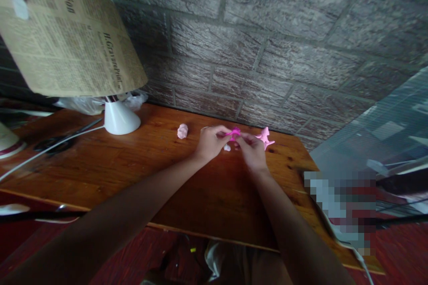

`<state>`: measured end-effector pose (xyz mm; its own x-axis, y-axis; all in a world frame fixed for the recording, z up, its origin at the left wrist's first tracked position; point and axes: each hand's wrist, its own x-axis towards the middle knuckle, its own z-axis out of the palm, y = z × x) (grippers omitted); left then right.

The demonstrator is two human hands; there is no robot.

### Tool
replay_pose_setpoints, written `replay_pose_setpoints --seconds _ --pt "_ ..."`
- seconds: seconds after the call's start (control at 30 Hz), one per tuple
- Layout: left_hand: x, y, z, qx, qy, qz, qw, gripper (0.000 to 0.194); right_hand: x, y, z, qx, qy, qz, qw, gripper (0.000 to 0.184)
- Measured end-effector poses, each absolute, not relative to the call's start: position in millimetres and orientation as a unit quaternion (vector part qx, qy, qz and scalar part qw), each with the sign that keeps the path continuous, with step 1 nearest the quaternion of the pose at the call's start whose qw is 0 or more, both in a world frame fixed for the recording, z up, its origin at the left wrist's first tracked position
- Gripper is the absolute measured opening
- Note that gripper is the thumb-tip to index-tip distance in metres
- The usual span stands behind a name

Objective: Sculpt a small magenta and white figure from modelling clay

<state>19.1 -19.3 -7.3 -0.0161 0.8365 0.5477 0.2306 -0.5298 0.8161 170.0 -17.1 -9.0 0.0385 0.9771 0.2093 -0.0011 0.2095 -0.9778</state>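
Over the far middle of the wooden table, my left hand [211, 142] and my right hand [253, 151] meet at a small bright magenta piece [235, 132]. It looks like plastic, but its exact kind is too small to tell. Fingertips of both hands pinch it, one hand from each side. A small white lump [227, 147] shows just below, between the hands. Left of my left hand sits a pale pink lump [182, 131], rough like modelling clay. Beyond my right hand stands a pink object with pointed ends [265, 137], partly covered by that hand.
A lamp with a newspaper-print shade [83, 40] and white base [122, 118] stands at the left, its white cord [50, 148] crossing dark scissors [55, 144]. A grey brick wall [214, 53] rises behind the table [160, 178]. A blurred-out item [344, 209] lies at the right edge.
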Motion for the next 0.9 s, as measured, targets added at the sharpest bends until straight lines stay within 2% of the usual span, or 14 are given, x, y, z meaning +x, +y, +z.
replay_pose_setpoints --seconds 0.2,0.33,0.43,0.6,0.73,0.9 --pt "18 -20 -8 0.716 0.391 0.547 0.186 0.01 172 -17 -12 -0.451 -0.578 0.386 0.56 0.037" --pt "14 -17 -7 0.743 0.395 0.519 0.147 0.018 174 -15 -15 -0.43 -0.628 0.368 0.534 0.028" --pt "11 -15 -7 0.764 0.39 0.495 0.141 0.022 177 -14 -16 -0.423 -0.67 0.332 0.512 0.022" --pt "11 -15 -8 0.745 0.406 0.503 0.161 0.016 183 -15 -10 -0.424 -0.725 0.282 0.464 0.02" --pt "10 -15 -6 0.743 0.403 0.506 0.172 0.027 185 -17 -4 -0.409 -0.768 0.228 0.437 0.021" --pt "7 -14 -4 0.792 0.353 0.479 0.134 0.025 185 -17 -4 -0.424 -0.737 0.241 0.467 0.023"
